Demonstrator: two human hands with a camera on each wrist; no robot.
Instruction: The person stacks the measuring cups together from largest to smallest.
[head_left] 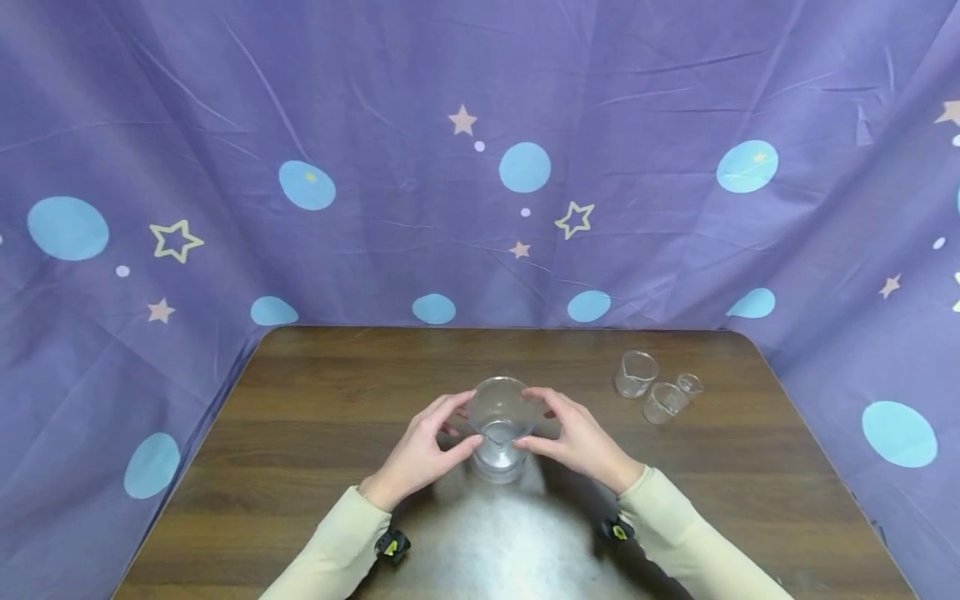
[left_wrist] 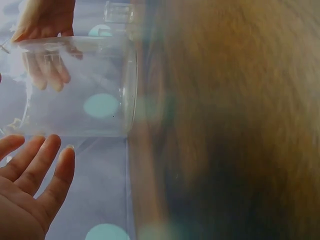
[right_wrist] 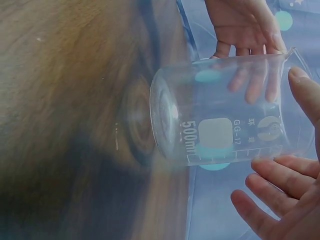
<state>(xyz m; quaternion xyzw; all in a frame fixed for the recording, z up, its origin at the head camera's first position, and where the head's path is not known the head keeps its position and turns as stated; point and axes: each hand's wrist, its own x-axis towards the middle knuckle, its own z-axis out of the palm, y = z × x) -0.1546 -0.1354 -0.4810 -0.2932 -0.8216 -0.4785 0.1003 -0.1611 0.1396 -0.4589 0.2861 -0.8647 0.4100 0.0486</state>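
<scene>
A large clear glass beaker (head_left: 498,460), marked 500ml in white print, stands upright near the middle of the wooden table. My left hand (head_left: 420,454) holds its upper part from the left, with thumb and fingers spread around the rim. From the right, my right hand (head_left: 585,437) grips the same rim in a matching way. The right wrist view shows the beaker's base (right_wrist: 162,117) close to the tabletop; whether it touches is hard to tell. Nothing is visible inside the glass.
To the right stand three smaller glass beakers: one at the back (head_left: 636,375), one in front (head_left: 663,403) and a tiny one (head_left: 688,385) beside it. The brown table (head_left: 322,400) meets a purple star-patterned curtain (head_left: 390,167) at the back and sides.
</scene>
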